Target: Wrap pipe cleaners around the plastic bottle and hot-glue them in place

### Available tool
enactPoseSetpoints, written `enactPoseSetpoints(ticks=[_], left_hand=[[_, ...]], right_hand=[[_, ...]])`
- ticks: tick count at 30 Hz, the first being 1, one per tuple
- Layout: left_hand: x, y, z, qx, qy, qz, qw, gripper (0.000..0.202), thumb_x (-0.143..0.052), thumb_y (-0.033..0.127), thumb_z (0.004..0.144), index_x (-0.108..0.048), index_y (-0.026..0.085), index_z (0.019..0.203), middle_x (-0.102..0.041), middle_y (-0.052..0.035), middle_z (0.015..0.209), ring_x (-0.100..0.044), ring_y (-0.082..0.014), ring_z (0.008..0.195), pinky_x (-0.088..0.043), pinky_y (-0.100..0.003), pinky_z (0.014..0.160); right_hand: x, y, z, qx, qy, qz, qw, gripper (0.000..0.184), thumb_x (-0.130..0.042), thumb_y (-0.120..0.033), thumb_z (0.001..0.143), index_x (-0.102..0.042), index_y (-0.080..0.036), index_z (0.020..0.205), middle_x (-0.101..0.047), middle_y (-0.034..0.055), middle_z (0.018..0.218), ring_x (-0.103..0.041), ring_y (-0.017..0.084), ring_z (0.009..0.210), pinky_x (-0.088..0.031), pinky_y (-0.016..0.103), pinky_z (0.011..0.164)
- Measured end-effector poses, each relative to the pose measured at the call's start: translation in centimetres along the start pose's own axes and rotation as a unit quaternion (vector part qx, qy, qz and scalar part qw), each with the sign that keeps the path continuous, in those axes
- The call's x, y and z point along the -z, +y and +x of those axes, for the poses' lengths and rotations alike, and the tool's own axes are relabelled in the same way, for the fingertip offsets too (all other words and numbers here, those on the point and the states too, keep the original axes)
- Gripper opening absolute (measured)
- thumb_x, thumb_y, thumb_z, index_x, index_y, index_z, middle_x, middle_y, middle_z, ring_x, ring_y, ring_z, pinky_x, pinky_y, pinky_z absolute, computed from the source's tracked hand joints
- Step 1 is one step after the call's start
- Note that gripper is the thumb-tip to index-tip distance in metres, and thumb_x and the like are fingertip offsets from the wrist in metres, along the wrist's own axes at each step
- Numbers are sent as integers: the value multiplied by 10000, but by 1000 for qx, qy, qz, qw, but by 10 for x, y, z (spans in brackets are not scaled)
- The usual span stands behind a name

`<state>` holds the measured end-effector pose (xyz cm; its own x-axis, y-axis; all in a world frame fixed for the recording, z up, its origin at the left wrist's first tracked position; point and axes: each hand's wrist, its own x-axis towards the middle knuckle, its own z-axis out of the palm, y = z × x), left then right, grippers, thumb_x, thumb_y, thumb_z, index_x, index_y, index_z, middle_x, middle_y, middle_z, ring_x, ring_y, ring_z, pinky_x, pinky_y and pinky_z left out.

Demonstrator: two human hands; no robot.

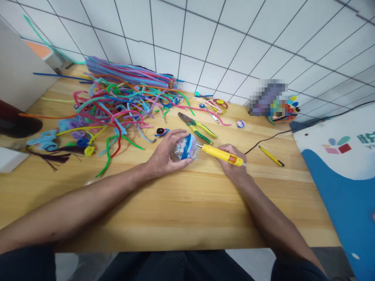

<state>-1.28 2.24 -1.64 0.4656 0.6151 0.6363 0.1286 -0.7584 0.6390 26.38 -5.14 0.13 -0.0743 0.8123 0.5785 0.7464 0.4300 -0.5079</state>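
My left hand [164,156] is wrapped round a clear, rounded container [185,147] with blue and lilac pipe cleaner bands across it and small coloured bits showing inside. In my right hand [233,162] is a yellow hot glue gun [221,154], pointed left. Its metal nozzle reaches the right side of the container; whether it touches the surface, I cannot tell. The end of a glue stick sticks out at the gun's back. Just beyond the container lie pliers [199,128] with green and yellow handles.
A tangled heap of pipe cleaners [117,105] covers the back left, with a straight bundle [131,74] behind it by the tiled wall. A yellow utility knife [271,156] lies at right near a black cord [268,136]. Scissors [212,114] rest beyond the pliers.
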Motion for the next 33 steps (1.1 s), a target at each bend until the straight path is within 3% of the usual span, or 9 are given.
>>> enactPoseSetpoints(ticks=[12, 33], left_hand=[[1, 2, 1, -5, 6, -4, 1000, 709, -818, 375, 883, -490, 260, 1501, -582, -156, 1442, -585, -327, 1368, -510, -546, 1152], [1, 2, 1, -3, 4, -5, 1000, 700, -814, 366, 887, -488, 256, 1497, -582, -154, 1448, -585, -319, 1369, -514, -536, 1154]], right_hand=[[0, 4, -3, 28, -20, 23, 999, 96, -736, -210, 903, -686, -274, 955, -773, -7, 859, -730, 178, 730, -580, 297, 682], [-1, 0, 0, -17, -27, -5, 999, 79, -702, -328, 927, -673, -267, 888, -753, 1, 783, -696, 176, 675, -557, 298, 644]])
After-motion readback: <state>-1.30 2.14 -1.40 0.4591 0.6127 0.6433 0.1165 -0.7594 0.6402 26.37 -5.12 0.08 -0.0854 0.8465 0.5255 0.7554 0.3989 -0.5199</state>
